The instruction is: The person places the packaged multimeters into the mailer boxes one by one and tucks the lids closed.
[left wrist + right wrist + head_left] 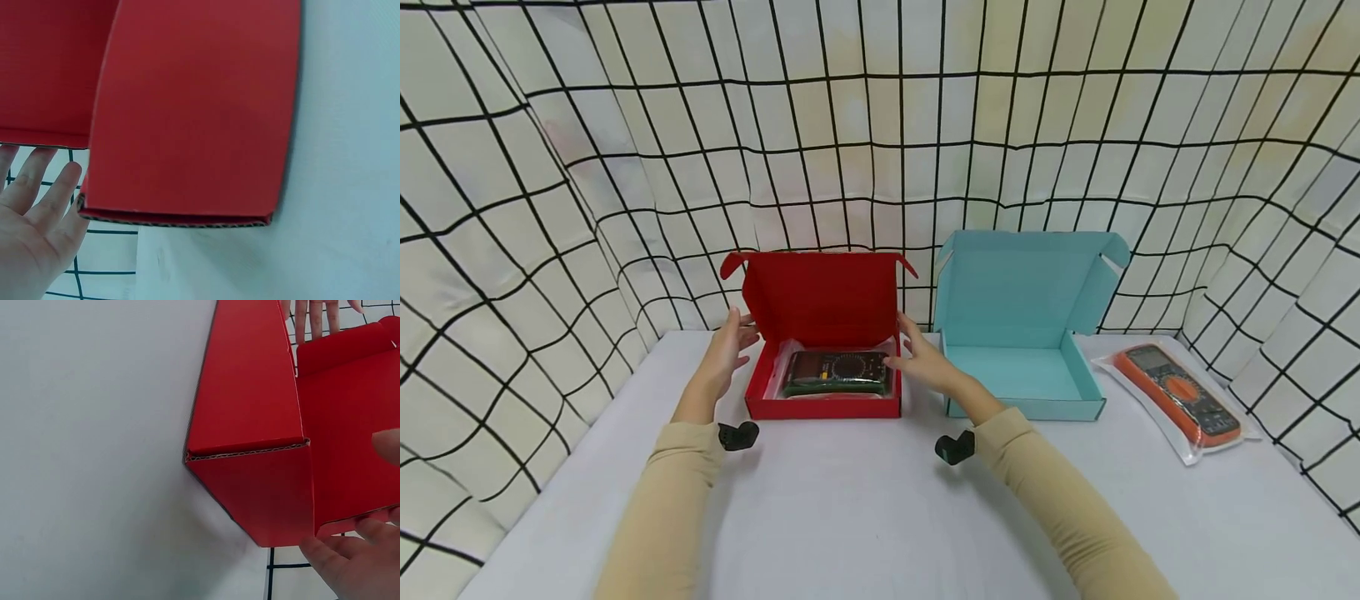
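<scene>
The left hand (721, 358) and right hand (928, 363) flank the red cardboard box (823, 408), fingers extended, not gripping — probably to steady its raised lid (822, 296). The bagged dark multimeter (837, 372) lies inside, dial up — seemingly laid flat to fit.

Pale walls (842, 117) marked with a black grid (941, 75) stand behind and on both sides of a white worktop (865, 517). Faint yellow patches (1093, 37) tint them. The light is soft and fairly even.
</scene>
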### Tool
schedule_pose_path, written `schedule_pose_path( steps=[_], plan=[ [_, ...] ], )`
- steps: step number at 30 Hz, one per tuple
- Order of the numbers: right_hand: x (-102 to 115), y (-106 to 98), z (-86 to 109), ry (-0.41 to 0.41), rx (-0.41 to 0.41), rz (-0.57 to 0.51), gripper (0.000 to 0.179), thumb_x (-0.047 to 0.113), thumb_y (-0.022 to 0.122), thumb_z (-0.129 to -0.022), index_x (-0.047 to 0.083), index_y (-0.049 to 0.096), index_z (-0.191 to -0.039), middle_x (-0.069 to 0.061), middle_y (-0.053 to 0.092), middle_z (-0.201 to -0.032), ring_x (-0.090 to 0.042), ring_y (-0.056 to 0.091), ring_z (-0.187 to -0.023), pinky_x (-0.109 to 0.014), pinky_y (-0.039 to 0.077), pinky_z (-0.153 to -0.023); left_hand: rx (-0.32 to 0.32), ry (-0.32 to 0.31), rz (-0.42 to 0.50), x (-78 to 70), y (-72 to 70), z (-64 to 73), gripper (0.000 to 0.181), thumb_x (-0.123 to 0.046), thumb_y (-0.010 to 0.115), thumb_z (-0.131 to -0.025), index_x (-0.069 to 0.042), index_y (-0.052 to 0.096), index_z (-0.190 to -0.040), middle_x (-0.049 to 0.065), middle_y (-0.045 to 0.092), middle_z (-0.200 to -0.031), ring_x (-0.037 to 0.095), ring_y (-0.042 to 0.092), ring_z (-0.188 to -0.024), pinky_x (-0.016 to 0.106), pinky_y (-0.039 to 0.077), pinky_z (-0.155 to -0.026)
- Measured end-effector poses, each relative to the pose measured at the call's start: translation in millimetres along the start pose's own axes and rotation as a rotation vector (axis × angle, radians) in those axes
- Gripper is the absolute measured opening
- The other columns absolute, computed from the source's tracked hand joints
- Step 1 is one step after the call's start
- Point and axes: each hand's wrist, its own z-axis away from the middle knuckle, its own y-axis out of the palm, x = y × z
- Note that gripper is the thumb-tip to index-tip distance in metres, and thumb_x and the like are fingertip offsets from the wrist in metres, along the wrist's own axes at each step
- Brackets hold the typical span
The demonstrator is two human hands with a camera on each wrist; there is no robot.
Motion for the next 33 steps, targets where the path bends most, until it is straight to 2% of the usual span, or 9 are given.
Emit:
schedule_pose_path(
  steps=[8, 13, 19, 26, 33],
  plan=[
    [3.9, -2.6, 4.3, 0.018, 0.036, 0.025, 0.081, 0.006, 0.054, -0.102, 0.003, 0.002, -0.163, -0.021, 0.010, -0.169, -0.045, 0.013, -0.153, -0.061, 0.022, -0.119, 0.009, -0.024, 0.022, 2.6, 1.2, 1.4, 0.080, -0.055, 0.006, -0.109, 0.004, 0.013, -0.161, 0.028, 0.020, -0.164, 0.042, 0.021, -0.152, 0.060, 0.019, -0.120],
    [4.0, 1.7, 4.9, 0.033, 0.034, 0.025, 0.081, 0.005, 0.056, -0.101, 0.002, 0.004, -0.163, -0.020, 0.011, -0.169, -0.040, 0.015, -0.154, -0.056, 0.022, -0.120, 0.012, -0.041, 0.034, 6.9, 1.3, 2.8, 0.080, -0.055, 0.007, -0.109, 0.006, 0.013, -0.160, 0.029, 0.021, -0.164, 0.042, 0.022, -0.151, 0.060, 0.020, -0.120],
    [2.4, 7.0, 1.9, 0.049, 0.009, -0.005, 0.083, 0.009, 0.057, -0.099, 0.004, 0.004, -0.163, -0.019, 0.012, -0.169, -0.040, 0.018, -0.152, -0.061, 0.025, -0.118, 0.010, -0.020, 0.065, 8.9, 2.3, 1.5, 0.079, -0.055, 0.009, -0.109, 0.005, 0.013, -0.160, 0.029, 0.023, -0.163, 0.043, 0.024, -0.151, 0.060, 0.020, -0.120],
    [4.1, 11.4, -3.9, 0.065, -0.019, -0.001, 0.083, 0.007, 0.057, -0.099, 0.005, 0.005, -0.163, -0.019, 0.014, -0.169, -0.042, 0.019, -0.152, -0.065, 0.025, -0.116, -0.002, -0.014, 0.046, 10.1, 0.6, 6.5, 0.080, -0.056, 0.010, -0.108, 0.004, 0.015, -0.160, 0.029, 0.024, -0.163, 0.044, 0.024, -0.150, 0.060, 0.021, -0.120],
    [-1.5, 0.3, -6.9, 0.073, 0.021, -0.034, 0.081, 0.005, 0.056, -0.097, 0.004, 0.007, -0.162, -0.020, 0.014, -0.168, -0.041, 0.017, -0.153, -0.059, 0.023, -0.119, 0.006, -0.009, 0.081, 14.1, -0.1, 8.0, 0.081, -0.058, 0.011, -0.108, 0.004, 0.016, -0.160, 0.028, 0.024, -0.163, 0.044, 0.023, -0.151, 0.060, 0.019, -0.120]
  ],
)
